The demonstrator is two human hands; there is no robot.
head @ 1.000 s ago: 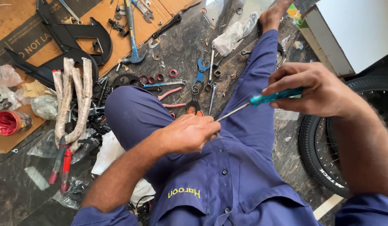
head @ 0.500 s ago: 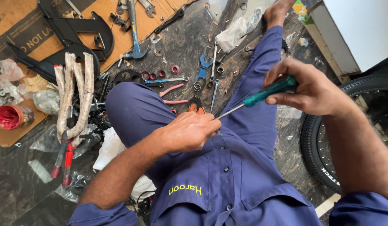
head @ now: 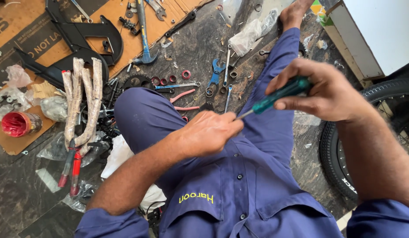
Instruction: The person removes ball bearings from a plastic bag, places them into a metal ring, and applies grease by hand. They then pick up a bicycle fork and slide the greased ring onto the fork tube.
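flattened brown cardboard (head: 169, 22) with dark printed lettering covers the upper left of the frame, a second scrap running down the left edge. on that scrap sits a short red round tin (head: 19, 124), lying on its side, with crumpled clear plastic bags (head: 54, 108) beside it. another clear bag (head: 251, 35) lies at the top centre on the dark stone floor. a yellow embroidered label shows on my blue shirt, low in the middle.

my right hand (head: 328, 90), right of centre, is wrapped shut round the teal handle of a screwdriver (head: 279, 97). its long axis slants from upper right down to lower left, handle high, the thin metal shaft pointing down-left into my left hand (head: 209, 132). that hand is curled into a loose fist at mid-frame over my knee, touching the shaft's tip; whatever it grips is hidden inside, i can't tell what.

a blue-handled hammer (head: 142, 31) lies on the cardboard above, and a black tyre (head: 334, 158) stands at the right edge, below my right hand.
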